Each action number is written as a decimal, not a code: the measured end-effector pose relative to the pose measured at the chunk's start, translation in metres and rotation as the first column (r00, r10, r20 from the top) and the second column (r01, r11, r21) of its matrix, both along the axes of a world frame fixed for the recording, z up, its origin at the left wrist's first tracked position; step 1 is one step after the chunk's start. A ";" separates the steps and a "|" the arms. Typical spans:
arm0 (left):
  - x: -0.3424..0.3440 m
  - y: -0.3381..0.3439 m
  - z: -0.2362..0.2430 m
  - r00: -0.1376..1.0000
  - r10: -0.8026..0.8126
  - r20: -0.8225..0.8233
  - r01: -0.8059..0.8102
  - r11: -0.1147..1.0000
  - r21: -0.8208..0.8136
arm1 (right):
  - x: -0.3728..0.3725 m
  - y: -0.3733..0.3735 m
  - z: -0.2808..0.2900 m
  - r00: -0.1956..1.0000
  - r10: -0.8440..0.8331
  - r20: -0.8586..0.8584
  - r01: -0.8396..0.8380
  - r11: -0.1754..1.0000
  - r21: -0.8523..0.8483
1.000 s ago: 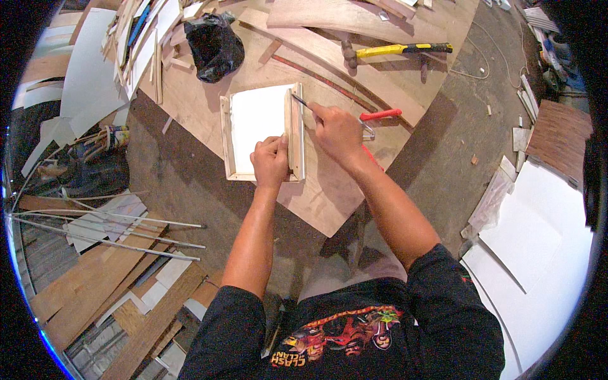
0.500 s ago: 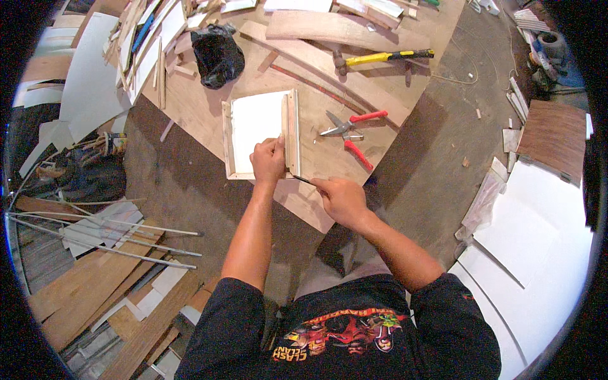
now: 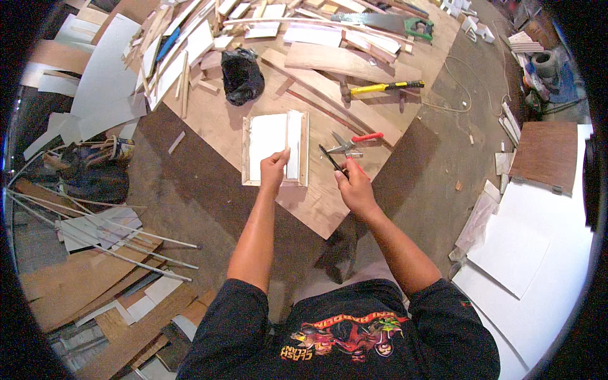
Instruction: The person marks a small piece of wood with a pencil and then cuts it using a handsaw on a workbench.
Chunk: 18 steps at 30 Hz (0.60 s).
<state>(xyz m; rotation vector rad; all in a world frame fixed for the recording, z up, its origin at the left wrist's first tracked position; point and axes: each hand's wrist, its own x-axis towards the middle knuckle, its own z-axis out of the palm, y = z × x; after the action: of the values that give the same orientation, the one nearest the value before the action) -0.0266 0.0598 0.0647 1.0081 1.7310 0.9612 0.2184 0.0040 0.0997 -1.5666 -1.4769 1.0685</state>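
A small wooden frame (image 3: 246,145) with a white panel (image 3: 265,133) lies on the plywood table. My left hand (image 3: 273,170) is closed on a thin wooden strip (image 3: 287,130) lying lengthwise over the panel, inside the frame's right side. To the right of the frame, my right hand (image 3: 354,187) grips a slim black tool (image 3: 328,155), raised off the frame and pointing up-left. Red-handled snips (image 3: 367,137) lie open just beyond it, one handle partly hidden by that hand.
A black plastic bag (image 3: 240,76), a yellow-handled hammer (image 3: 386,87), a green-handled saw (image 3: 418,28) and piled offcuts (image 3: 313,35) lie farther back on the table (image 3: 316,215). White boards (image 3: 500,253) lie at right; scrap wood (image 3: 95,291) and long thin rods fill the lower left.
My right hand moved from the top of the frame's right rail down to its bottom end, then away rightward with the black tool. The strip now sits apart from the right rail.
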 end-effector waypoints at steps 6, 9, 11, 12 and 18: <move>0.020 -0.035 0.080 0.903 -0.084 0.422 0.104 0.994 -0.023 | -0.003 0.032 0.036 0.973 -0.118 -0.201 0.105 0.992 -0.077; 0.016 -0.052 0.100 0.865 -0.164 0.474 0.235 0.967 -0.095 | -0.004 0.039 0.080 0.936 -0.090 -0.342 0.085 0.996 -0.027; 0.015 -0.063 0.106 0.826 -0.245 0.507 0.287 0.958 -0.006 | -0.002 0.036 0.105 0.894 -0.104 -0.436 0.057 0.991 -0.121; 0.016 -0.065 0.110 0.819 -0.282 0.499 0.326 0.945 -0.001 | 0.002 0.040 0.101 0.866 -0.104 -0.489 0.022 0.985 -0.170; 0.011 -0.087 0.147 0.665 -0.246 0.705 0.280 0.958 0.071 | 0.005 0.016 0.156 0.822 -0.169 -0.544 0.066 0.977 -0.204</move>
<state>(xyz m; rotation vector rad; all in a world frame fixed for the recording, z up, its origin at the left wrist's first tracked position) -0.0152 -0.0270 0.2116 0.6881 0.9148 0.9449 0.2230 0.0199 0.2554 -1.2768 -0.8899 1.4619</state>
